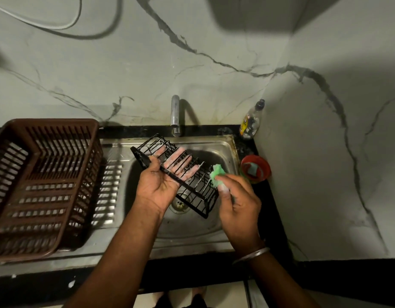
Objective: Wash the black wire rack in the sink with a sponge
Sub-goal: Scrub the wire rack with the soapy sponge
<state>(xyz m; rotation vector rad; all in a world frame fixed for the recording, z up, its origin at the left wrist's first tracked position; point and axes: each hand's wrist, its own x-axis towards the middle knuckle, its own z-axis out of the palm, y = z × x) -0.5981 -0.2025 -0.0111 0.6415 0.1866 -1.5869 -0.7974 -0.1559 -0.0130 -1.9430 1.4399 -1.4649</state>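
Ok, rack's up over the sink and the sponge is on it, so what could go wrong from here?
The left hand holds the black wire rack from beneath with soapy fingers; that grip could slip and drop it into the sink. The green sponge, pinched by the right hand, may snag on wires.

Brown dish basket [43, 185] on drainboard; bottle [251, 122] in corner; red cup [255, 168] beside it.
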